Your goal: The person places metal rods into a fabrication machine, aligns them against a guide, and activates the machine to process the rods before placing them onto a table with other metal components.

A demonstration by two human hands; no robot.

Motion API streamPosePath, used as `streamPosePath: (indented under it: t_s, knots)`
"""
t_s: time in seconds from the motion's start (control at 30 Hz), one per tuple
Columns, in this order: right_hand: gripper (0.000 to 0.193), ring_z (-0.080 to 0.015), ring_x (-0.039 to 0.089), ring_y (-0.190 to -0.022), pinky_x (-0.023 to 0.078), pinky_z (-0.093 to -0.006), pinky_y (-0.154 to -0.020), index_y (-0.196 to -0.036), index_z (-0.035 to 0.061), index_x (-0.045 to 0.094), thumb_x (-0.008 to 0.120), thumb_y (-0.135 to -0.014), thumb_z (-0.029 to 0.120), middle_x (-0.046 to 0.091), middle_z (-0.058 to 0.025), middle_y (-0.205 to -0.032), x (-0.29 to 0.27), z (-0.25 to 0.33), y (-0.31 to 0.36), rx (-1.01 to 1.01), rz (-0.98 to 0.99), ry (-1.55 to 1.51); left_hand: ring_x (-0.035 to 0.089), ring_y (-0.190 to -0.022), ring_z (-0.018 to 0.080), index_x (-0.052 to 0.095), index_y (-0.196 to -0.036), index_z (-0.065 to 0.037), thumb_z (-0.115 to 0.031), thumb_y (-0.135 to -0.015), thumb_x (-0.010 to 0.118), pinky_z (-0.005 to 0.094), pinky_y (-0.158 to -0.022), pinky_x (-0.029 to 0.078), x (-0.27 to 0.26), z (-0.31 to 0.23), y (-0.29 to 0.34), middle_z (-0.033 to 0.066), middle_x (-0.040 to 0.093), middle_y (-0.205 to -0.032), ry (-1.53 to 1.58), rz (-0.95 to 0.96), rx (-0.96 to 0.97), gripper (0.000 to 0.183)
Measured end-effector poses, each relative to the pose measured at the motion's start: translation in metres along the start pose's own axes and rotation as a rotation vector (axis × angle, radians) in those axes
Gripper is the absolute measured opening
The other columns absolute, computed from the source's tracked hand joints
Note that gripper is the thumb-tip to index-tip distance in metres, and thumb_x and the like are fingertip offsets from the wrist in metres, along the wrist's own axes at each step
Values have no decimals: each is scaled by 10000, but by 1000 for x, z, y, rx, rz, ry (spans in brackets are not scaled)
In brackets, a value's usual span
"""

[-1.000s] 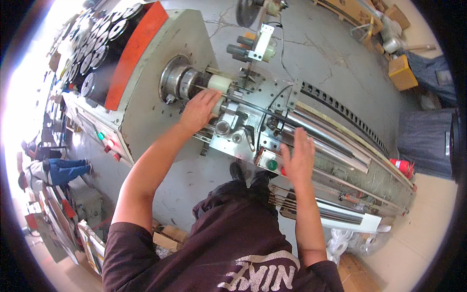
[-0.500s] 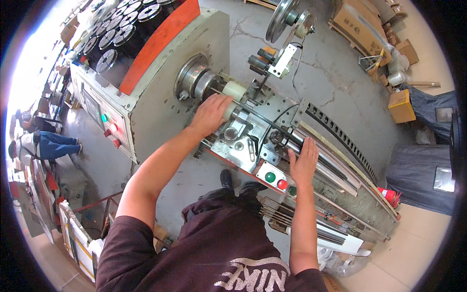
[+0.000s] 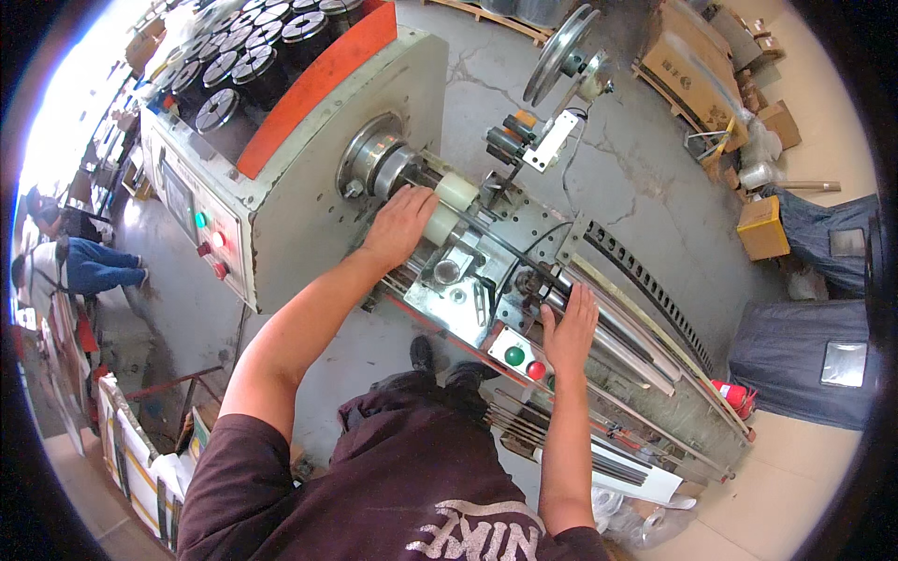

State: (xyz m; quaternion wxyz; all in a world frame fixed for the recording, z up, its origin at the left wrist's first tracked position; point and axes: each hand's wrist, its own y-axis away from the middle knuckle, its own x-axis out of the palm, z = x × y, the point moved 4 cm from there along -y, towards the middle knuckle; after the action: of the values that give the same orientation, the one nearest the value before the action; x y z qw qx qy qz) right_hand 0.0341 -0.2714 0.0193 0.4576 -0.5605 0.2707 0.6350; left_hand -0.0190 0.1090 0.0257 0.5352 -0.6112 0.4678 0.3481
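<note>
Grey concrete floor (image 3: 655, 178) spreads from the upper middle to the right of the frame, between my machine and the large brown cardboard box (image 3: 692, 56) at upper right. A second strip of floor lies at centre left, where a co-worker in blue jeans (image 3: 98, 266) stands near the frame's left rim. My reach is bounded at upper left by the pale grey-green metal machine housing (image 3: 412, 79) with its curved orange-red panel (image 3: 318, 89), and on the far side by the black slotted cable track (image 3: 647, 290). The near edge of the machine bed slants from centre to lower right, just ahead of my dark shoes (image 3: 423, 353). A small white control box with a green and a red button (image 3: 525, 363) sits on that edge.

The slim, dark, straight metal rod (image 3: 505, 247) has a dull sheen. It slants through the middle of the frame, from beside two cream plastic rollers (image 3: 456, 190) near the round steel chuck (image 3: 372, 154) down toward a polished steel cylinder (image 3: 636, 346).

The rod lies between my hands. My left hand (image 3: 400, 224) reaches over by the nearer roller, fingers together and curved; I cannot tell whether they grip anything. My right hand (image 3: 572, 327) is flat, thumb spread wide, its fingertips at the cylinder, near the rod's lower end.
</note>
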Motion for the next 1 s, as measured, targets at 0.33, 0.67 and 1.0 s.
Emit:
streamPosePath:
  t_s: [0.33, 0.67, 1.0]
  knots:
    - [734, -397, 365, -1529, 228, -528, -1285, -1580, 10, 398, 689, -1003, 358, 443, -221, -1610, -6, 6, 2, 31, 12, -10, 481, -1448, 359, 511, -1466, 14, -31, -915, 587, 458, -1267, 334, 21, 16, -13, 202, 552, -1487, -94, 19, -79, 558]
    - [785, -354, 357, -1540, 164, -539, -1305, -1585, -9, 401, 704, -984, 397, 446, -199, -1620, -11, 14, 6, 91, 60, 42, 514, -1407, 364, 568, -1364, -14, -70, -851, 680, 477, -1277, 298, 37, 32, -26, 208, 601, -1396, -74, 101, -54, 528]
    - [736, -317, 352, -1551, 110, -598, -1296, -1575, 18, 432, 681, -997, 400, 453, -149, -1627, -16, 16, 8, 201, 81, 91, 582, -1317, 308, 617, -1316, -87, -35, -773, 760, 445, -1272, 314, 36, 54, -42, 138, 657, -1259, -82, 323, -55, 564]
